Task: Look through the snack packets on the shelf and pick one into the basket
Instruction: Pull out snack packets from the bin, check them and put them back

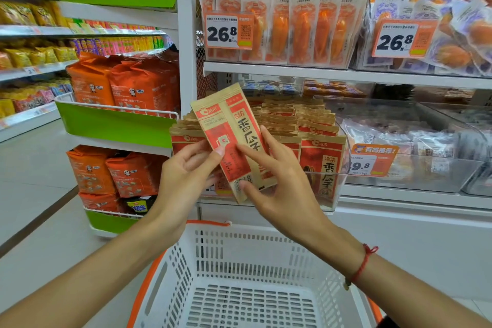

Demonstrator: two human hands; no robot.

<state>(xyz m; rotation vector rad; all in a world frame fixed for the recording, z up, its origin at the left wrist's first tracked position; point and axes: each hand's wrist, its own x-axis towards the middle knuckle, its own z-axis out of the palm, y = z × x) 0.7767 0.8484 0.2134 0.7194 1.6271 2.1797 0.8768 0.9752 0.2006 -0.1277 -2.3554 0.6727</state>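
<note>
Holding tilted packet [234,141], left hand [183,176], right hand [279,184], above basket [239,242]

Lower half of the held packet [231,141] is partly covered by the right hand [282,184]; small print on it is too fine to be read. The price tag [372,160] behind is cut by the bin wall, only "9.8" being seen. The basket [239,274] is cropped at the bottom edge. Far-left shelf packets [29,56] are blurred.

The white shelf [399,201] carries a clear bin [343,168] of brown-and-red snack packets [323,165].
</note>
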